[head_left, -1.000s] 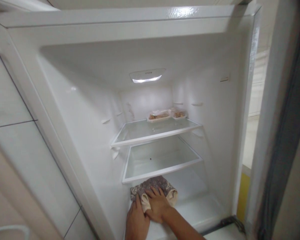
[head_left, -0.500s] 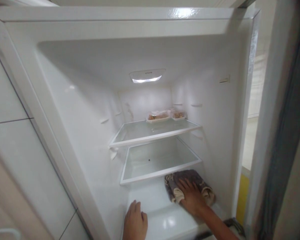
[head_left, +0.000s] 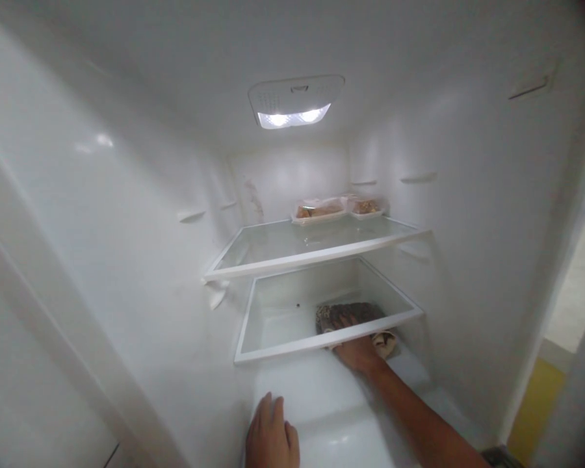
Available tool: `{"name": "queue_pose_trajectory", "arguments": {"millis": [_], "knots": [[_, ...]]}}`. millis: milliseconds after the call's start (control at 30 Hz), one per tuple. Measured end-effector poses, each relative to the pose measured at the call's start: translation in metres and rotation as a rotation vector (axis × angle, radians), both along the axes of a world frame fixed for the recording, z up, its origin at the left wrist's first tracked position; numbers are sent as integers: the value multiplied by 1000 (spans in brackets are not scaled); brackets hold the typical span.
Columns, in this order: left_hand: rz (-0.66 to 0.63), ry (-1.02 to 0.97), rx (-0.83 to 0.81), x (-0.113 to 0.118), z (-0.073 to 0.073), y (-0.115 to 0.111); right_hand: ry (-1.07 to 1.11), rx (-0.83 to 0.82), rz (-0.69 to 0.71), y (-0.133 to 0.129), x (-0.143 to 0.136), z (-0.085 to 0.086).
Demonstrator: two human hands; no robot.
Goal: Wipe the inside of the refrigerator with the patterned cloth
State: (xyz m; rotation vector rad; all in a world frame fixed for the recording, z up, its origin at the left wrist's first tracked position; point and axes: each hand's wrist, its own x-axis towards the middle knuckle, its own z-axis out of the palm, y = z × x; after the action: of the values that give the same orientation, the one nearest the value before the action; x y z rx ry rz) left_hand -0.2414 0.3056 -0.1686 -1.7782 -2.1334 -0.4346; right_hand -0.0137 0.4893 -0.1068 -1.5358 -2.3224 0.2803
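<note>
Beneath the lower glass shelf [head_left: 273,325], my right hand [head_left: 358,351] has hold of a folded dark brown patterned cloth [head_left: 370,313] with beige parts. The fingers lie over its top and press it against the refrigerator's white floor [head_left: 316,383]. I see the fingers through the glass, while the shelf's white front edge crosses in front of part of the cloth. At the lower left, my left hand [head_left: 273,432] rests by the left wall on the floor, its fingers extended and nothing in it.
Two wrapped food trays, one larger [head_left: 319,211] and one smaller [head_left: 365,208], sit at the back of the upper glass shelf [head_left: 292,246]. A lit lamp [head_left: 295,104] is in the ceiling. Side walls [head_left: 468,260] with small shelf ledges enclose both arms.
My right hand has pushed the cloth deeper, from in front of the lower shelf to under it. The view has moved closer into the refrigerator. My left hand stays near the same place.
</note>
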Motion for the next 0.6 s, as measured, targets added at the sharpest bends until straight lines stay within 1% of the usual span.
{"name": "queue_pose_trajectory", "arguments": {"millis": [100,200,267,333,400,467,533,600], "knots": [[-30,-12,-55,-5,-4,0,-16,-37,13,7,-27,2],[-32,-27,-55,-7,-8,0,-18,-65,72,7,-63,7],[-18,-35,-20,-6,-9,-1,-6,-72,117,-1,-91,10],[-17,-56,25,-1,-6,-2,14,-81,184,-16,-118,14],[-24,-96,75,4,2,-5,31,-92,264,-35,-137,19],[-58,-158,98,10,16,-9,47,-98,357,-53,-145,25],[-75,-227,87,15,33,-13,53,-105,447,-68,-139,31],[-56,-276,76,20,48,-18,50,-122,533,-82,-121,36]]}}
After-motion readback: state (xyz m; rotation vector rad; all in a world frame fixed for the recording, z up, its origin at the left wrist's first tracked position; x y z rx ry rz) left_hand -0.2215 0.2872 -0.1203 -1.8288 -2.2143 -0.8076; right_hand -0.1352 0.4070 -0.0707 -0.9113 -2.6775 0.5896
